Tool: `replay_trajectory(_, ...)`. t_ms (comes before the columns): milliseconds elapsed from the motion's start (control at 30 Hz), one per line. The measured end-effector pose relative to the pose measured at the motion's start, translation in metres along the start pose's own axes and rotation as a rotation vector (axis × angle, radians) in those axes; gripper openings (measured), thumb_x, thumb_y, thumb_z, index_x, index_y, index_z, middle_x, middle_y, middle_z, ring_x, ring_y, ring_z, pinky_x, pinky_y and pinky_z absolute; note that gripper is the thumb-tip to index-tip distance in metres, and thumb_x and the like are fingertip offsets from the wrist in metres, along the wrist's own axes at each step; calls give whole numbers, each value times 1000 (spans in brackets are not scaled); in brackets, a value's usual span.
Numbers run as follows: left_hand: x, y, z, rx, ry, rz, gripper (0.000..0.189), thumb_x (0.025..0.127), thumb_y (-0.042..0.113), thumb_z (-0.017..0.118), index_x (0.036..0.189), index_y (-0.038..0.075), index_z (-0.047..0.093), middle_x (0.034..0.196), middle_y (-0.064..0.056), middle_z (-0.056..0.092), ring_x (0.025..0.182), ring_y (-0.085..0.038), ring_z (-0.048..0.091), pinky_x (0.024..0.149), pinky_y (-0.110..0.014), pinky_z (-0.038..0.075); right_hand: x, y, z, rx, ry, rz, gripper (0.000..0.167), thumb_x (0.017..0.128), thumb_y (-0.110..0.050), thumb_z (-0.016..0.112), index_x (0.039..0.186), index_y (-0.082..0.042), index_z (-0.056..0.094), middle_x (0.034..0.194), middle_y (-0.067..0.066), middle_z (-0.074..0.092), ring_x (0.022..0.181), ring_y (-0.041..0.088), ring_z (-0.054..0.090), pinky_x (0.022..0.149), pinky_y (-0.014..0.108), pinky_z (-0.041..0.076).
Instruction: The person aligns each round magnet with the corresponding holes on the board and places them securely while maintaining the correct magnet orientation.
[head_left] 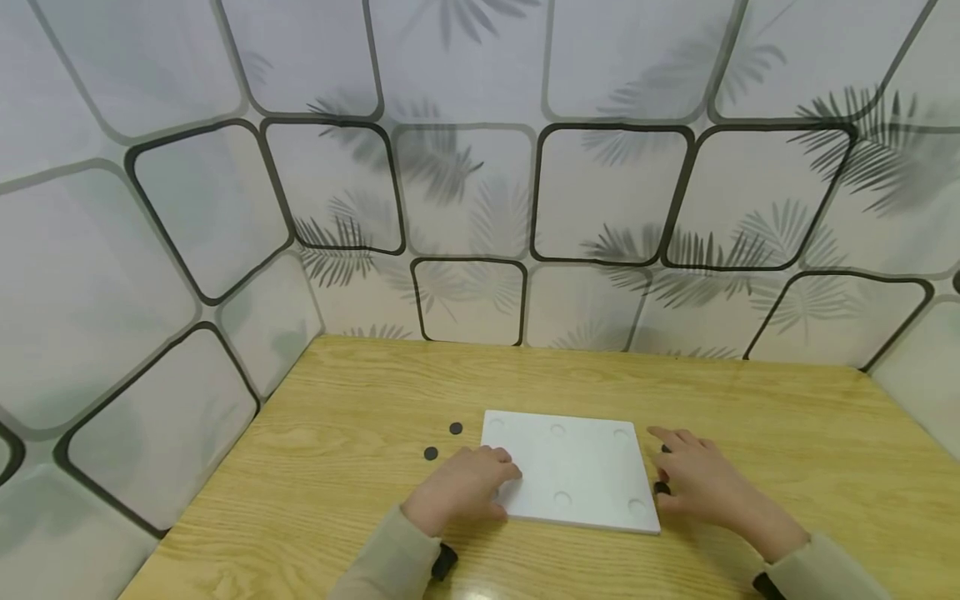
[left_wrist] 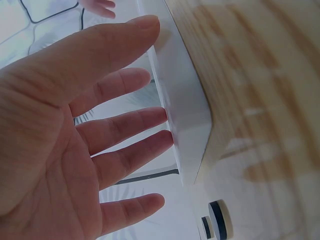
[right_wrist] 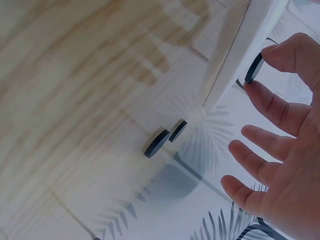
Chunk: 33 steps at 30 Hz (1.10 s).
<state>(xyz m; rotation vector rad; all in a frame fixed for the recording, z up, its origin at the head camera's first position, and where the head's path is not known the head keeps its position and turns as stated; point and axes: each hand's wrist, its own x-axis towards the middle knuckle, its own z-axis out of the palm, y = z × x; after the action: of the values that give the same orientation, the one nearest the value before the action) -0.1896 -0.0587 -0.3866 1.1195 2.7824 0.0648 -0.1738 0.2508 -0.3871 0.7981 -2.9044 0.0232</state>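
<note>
A white rectangular board (head_left: 577,467) with several shallow round recesses lies flat on the wooden table. Over its left end is my left hand (head_left: 467,485), fingers loosely extended and fingertips right at the board's face; its thumb (left_wrist: 142,30) stays near the side edge. Just off the board's right edge, my right hand (head_left: 708,483) pinches a thin black disc (right_wrist: 254,68) between thumb and index finger, the other fingers spread. Two more black discs, one nearer (right_wrist: 157,143) and one farther (right_wrist: 178,130), lie on the table beside that hand, partly hidden by it in the head view.
Left of the board lie two black discs, one farther back (head_left: 456,427) and one nearer (head_left: 431,453). Pale patterned curtains (head_left: 465,192) with dark outlines and leaf prints enclose the wooden table (head_left: 360,400) at the back and sides.
</note>
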Motion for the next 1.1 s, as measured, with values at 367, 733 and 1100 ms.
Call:
replay_trajectory(367,1,-1,1,5,5,4,45,71,34,73,111,18,61,102,5,56,88,-10,51,73,-29,44,3,-5,-1,17,-7,-1,25,59,-23,70,56,-21,45,116,21,49,101,37,45,70,55,38)
replay_trajectory(733,-2,0,-1,10,6,7,44,71,33,73,110,20,61,101,7,55,88,-9,51,73,-27,44,7,-10,1,19,-23,-11,27,59,-22,69,57,-22,42,118,20,48,103,36,44,72,55,37)
replay_trajectory(1100,-3,1,-3,17,13,10,42,71,33,73,109,20,61,99,8,55,86,-7,50,72,-25,43,10,-18,-2,46,-73,-1,29,62,-22,70,56,-21,42,121,18,47,108,36,42,75,57,35)
